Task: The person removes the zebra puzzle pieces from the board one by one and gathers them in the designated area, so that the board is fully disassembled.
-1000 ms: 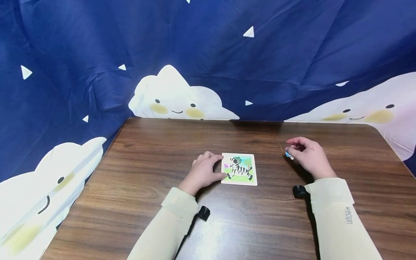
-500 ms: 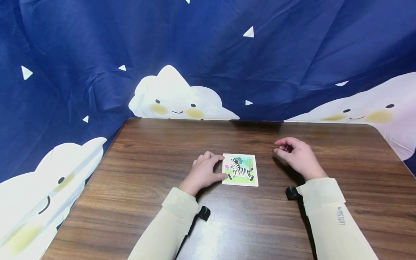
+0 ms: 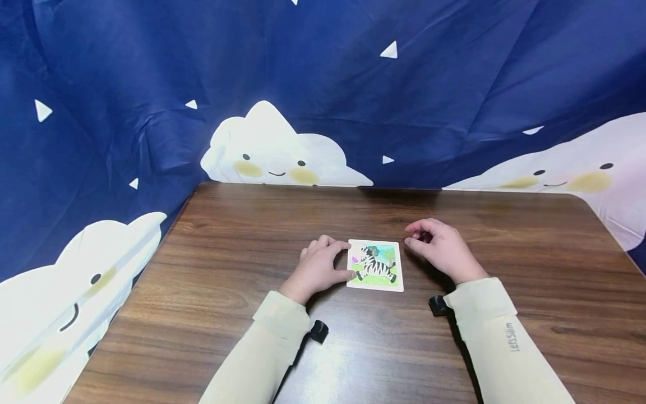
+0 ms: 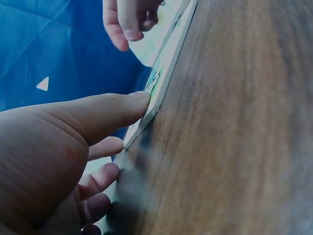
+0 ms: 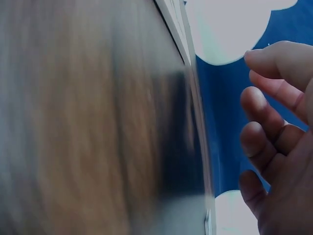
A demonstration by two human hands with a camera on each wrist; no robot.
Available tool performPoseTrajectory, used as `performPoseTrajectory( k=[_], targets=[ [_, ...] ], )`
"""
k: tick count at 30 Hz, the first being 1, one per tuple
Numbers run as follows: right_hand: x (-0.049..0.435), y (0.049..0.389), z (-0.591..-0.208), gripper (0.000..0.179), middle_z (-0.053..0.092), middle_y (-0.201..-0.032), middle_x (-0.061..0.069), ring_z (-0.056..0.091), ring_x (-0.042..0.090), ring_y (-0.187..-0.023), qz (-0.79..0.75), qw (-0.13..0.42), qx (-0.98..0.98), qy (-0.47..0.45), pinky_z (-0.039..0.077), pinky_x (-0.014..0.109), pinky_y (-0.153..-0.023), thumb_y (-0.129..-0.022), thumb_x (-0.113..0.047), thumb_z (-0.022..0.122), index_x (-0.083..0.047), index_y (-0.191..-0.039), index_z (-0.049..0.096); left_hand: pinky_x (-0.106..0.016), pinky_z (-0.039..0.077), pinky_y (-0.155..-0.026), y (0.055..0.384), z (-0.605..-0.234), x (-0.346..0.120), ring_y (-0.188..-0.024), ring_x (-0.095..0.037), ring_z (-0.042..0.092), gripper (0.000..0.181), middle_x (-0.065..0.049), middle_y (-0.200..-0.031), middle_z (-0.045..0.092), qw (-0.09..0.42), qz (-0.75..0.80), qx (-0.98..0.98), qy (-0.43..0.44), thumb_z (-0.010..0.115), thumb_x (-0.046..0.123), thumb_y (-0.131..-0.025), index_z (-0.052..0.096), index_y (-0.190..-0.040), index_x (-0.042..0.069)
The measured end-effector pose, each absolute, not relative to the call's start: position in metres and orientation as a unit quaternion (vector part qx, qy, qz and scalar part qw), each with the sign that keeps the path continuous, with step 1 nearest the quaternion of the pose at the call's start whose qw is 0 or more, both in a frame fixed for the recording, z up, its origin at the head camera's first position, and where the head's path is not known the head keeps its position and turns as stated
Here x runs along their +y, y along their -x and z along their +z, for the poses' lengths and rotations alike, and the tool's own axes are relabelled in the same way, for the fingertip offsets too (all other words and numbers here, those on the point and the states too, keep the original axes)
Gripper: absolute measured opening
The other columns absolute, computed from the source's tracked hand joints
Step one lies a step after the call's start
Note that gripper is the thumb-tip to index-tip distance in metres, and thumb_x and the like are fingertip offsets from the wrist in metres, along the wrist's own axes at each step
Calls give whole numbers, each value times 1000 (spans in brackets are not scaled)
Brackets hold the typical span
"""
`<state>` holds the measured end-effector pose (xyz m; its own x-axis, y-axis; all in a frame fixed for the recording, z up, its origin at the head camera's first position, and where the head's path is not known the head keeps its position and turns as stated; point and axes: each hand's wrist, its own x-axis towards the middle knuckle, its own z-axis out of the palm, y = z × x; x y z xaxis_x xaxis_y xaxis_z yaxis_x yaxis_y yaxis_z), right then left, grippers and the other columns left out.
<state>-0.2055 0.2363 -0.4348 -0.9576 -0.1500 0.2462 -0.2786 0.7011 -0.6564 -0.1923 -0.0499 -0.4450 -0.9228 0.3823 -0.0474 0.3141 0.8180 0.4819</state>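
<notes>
A square zebra picture puzzle point(image 3: 375, 268) with a pale border lies flat on the brown table. Its upper left part, by the zebra's head, looks paler than the rest. My left hand point(image 3: 319, 270) rests at its left side, thumb and index finger spread to the two left corners. In the left wrist view the straight thumb point(image 4: 129, 106) presses the puzzle's edge point(image 4: 164, 81). Just right of the puzzle, my right hand point(image 3: 445, 251) hovers low with fingers bent, fingertips facing the board. I cannot tell whether a small piece is hidden in those fingers point(image 5: 257, 139).
The wooden table point(image 3: 242, 241) reaches back to a dark blue cloth point(image 3: 323, 67) with white clouds and triangles. Black camera mounts point(image 3: 318, 332) sit at both wrists, below the cream sleeves point(image 3: 484, 314).
My right hand has moved left towards the puzzle. A small blue and white piece showed at its thumb a second ago and is out of sight now. The left hand stays put.
</notes>
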Motion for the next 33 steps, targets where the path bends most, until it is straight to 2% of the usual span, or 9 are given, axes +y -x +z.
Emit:
performPoseTrajectory(
  k=[20, 27, 33],
  targets=[
    [187, 209, -433, 21, 61, -90, 1, 55, 19, -84, 341, 13, -924, -173, 44, 37, -78, -89, -13, 72, -8, -109, 72, -42, 36, -91, 192, -446, -50, -107, -23, 47, 63, -2, -120, 52, 73, 244, 950, -179, 79, 47, -82, 60, -138, 24],
    [178, 211, -439, 27, 59, -87, -2, 53, 17, -80, 310, -4, -928, -204, 42, 37, -77, -87, -17, 74, -10, -113, 71, -43, 36, -92, 193, -446, -50, -106, -22, 47, 63, -1, -121, 52, 74, 241, 951, -178, 79, 48, -82, 60, -138, 24],
    [177, 210, -444, 31, 56, -88, -2, 53, 16, -81, 277, -12, -934, -225, 36, 44, -82, -88, -15, 72, -13, -119, 70, -43, 36, -92, 193, -446, -49, -107, -23, 47, 63, -2, -122, 52, 77, 239, 952, -177, 79, 48, -83, 60, -138, 25]
  ],
)
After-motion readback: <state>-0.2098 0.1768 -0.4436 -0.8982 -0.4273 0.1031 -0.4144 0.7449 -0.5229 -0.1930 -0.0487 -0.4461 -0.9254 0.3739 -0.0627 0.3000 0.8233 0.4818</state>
